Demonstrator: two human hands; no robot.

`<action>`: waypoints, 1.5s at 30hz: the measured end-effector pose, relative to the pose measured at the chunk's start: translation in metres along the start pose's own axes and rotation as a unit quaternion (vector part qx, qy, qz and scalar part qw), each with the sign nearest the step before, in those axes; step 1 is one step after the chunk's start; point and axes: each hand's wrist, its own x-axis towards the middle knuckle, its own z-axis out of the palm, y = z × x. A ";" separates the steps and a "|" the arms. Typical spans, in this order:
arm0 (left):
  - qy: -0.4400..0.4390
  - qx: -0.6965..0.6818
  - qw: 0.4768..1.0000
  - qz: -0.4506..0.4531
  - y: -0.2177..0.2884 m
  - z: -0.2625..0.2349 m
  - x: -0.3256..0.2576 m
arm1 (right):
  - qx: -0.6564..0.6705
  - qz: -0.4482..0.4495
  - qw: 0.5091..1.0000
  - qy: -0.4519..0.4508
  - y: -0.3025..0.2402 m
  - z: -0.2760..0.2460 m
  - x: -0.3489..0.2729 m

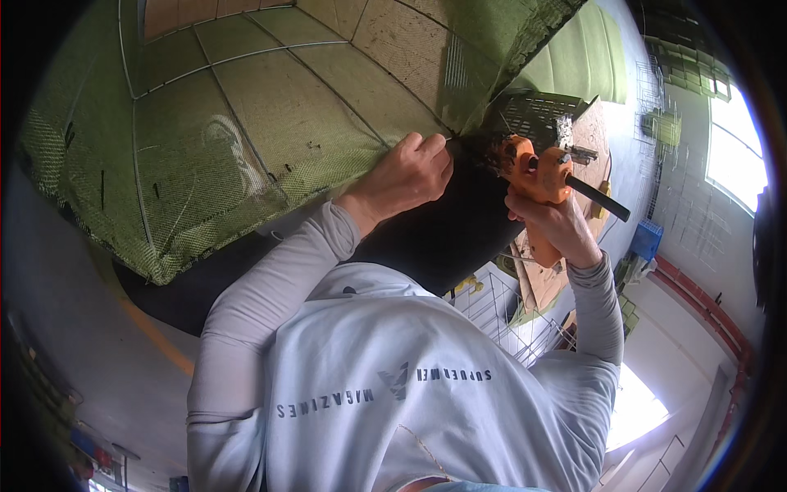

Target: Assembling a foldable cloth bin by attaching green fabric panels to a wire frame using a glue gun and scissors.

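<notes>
My right hand [561,223] grips an orange hot glue gun [525,168] with a dark glue stick [600,199] poking out of its rear. The gun's nozzle end is smeared with dark residue and points at the edge of a large frame covered in green mesh cloth [197,193]. My left hand [412,174] is closed in a pinch at that same edge, close to the nozzle. Whatever its fingertips hold is too small to make out. Metal wires [287,47] form a grid across the inside of the frame.
Beneath the frame lies a black surface [438,225]. To the right are a dark slotted crate [537,111], brown cardboard [548,287] and a wire rack [500,307]. A blue bin [647,239] and red pipes [705,299] show farther right. A yellow-orange line [152,332] marks the floor at left.
</notes>
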 end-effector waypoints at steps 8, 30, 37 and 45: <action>-0.009 0.026 1.000 -0.001 0.001 -0.005 0.012 | -0.267 -0.187 0.940 0.098 0.021 0.010 -0.010; 0.005 0.025 0.999 -0.019 0.005 0.002 0.007 | -0.258 -0.172 0.930 0.198 0.015 0.052 -0.016; 0.007 0.006 1.000 -0.008 0.004 0.003 0.006 | -0.269 -0.187 0.918 0.223 0.014 0.049 -0.011; 0.005 0.013 1.000 0.002 0.004 0.001 0.003 | -0.300 -0.174 0.913 0.215 0.014 0.048 -0.014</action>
